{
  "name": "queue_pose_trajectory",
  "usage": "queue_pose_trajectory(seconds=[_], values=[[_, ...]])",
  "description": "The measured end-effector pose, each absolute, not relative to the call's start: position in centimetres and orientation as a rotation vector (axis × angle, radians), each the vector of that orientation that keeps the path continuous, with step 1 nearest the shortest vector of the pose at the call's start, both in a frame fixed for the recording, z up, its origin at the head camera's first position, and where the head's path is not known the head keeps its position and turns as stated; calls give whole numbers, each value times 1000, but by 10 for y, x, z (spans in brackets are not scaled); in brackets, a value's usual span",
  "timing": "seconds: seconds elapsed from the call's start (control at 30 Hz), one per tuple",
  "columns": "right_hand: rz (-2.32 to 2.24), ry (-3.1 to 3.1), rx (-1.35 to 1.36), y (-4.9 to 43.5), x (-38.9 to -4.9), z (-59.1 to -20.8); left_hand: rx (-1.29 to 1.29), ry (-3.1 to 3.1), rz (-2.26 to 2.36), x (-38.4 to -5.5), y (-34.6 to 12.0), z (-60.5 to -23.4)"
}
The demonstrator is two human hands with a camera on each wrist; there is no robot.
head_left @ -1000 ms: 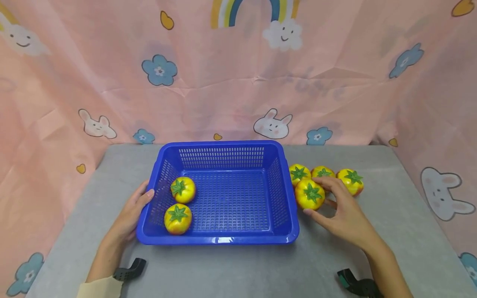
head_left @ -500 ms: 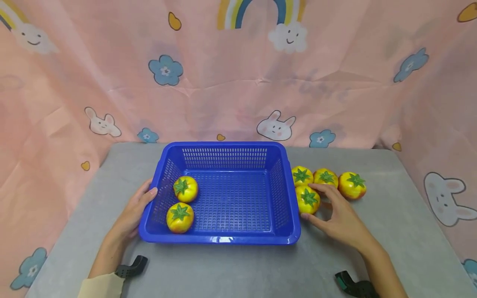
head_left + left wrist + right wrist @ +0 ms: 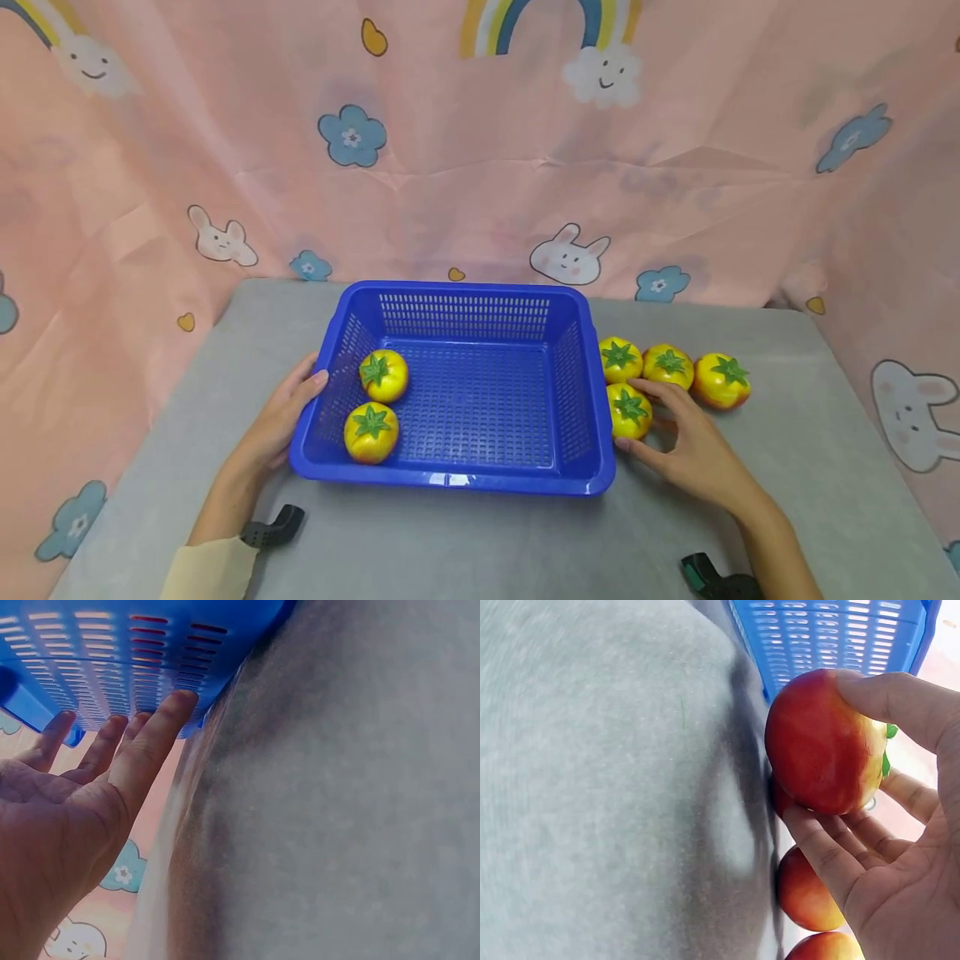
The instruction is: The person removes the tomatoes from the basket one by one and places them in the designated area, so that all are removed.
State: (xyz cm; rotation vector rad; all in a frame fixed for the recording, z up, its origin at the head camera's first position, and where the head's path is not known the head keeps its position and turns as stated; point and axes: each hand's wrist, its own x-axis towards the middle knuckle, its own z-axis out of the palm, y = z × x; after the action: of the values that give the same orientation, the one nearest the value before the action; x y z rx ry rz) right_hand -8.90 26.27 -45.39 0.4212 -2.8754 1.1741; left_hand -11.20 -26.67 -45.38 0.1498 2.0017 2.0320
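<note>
In the head view, my right hand [image 3: 697, 446] holds a yellow-and-red tomato [image 3: 630, 410] with a green leafy top, between thumb and fingers. It sits close beside the right wall of the blue basket [image 3: 450, 482], whose rim partly covers it. The right wrist view shows the held tomato's red underside [image 3: 821, 750]. My left hand [image 3: 281, 412] touches the basket's left side. Its extended fingers [image 3: 146, 754] rest against the slotted outer wall in the left wrist view. Inside the basket, at the left, lie a rear tomato [image 3: 384, 375] and a front tomato [image 3: 371, 433].
Behind the right hand, a tomato by the basket [image 3: 621, 360], a middle tomato [image 3: 668, 367] and a right-hand tomato [image 3: 722, 382] stand in a row on the grey table [image 3: 480, 542]. A pink patterned curtain [image 3: 450, 200] hangs along the back and sides.
My right hand has lowered the tomato and brought it nearer the basket's right wall. The head view has shifted slightly. My left hand keeps its place on the basket.
</note>
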Motion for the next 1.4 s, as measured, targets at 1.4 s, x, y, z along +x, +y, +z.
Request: queue_pose_trajectory(seconds=[1.4], values=[[1149,-2760,397,268,-90,-449,211,2006,2005,-114,-268,-454]])
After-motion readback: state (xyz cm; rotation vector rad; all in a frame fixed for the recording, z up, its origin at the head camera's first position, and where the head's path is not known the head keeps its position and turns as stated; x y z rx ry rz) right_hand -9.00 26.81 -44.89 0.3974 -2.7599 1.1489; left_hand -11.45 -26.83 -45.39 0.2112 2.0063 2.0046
